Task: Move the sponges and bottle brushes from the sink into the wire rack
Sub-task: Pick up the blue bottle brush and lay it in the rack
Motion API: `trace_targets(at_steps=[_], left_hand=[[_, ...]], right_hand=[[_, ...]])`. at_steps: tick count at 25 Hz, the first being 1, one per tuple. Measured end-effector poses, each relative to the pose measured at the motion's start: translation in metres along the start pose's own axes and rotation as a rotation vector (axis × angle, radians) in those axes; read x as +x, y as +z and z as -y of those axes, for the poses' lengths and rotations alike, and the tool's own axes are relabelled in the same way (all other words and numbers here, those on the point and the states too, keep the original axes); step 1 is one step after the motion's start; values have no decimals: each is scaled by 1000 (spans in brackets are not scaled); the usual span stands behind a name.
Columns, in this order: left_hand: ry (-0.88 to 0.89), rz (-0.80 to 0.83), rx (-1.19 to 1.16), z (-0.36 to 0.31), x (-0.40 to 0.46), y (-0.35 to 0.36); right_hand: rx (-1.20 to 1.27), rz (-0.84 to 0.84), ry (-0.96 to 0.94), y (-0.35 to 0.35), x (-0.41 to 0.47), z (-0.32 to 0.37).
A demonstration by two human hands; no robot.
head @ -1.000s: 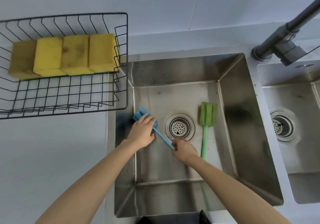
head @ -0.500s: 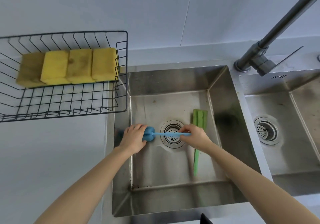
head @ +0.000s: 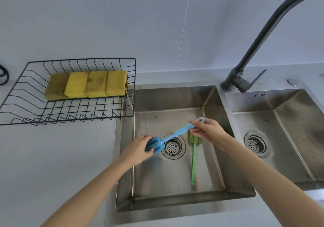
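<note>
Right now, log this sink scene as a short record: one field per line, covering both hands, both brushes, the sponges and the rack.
left hand: closed around the sponge head of the blue bottle brush
right hand: pinching the blue brush's handle near its ring end
blue bottle brush: held in both hands above the left sink basin
green bottle brush: lying on the basin floor, right of the drain
sponges: four yellow, side by side in the wire rack
wire rack: on the counter left of the basin
left to move: both brushes
</note>
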State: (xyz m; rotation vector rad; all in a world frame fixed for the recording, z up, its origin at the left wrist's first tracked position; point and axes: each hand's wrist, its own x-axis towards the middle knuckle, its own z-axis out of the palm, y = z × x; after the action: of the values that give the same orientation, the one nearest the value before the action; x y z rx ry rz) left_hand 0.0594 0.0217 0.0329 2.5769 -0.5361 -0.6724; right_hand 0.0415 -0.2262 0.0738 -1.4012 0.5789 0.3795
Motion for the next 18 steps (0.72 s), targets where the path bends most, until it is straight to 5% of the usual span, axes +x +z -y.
trace_targets(at_steps=[18], left_hand=[[161,-412,-112,-14,-44,-115]], right_hand=[[103,-89,-361,50,-34,119]])
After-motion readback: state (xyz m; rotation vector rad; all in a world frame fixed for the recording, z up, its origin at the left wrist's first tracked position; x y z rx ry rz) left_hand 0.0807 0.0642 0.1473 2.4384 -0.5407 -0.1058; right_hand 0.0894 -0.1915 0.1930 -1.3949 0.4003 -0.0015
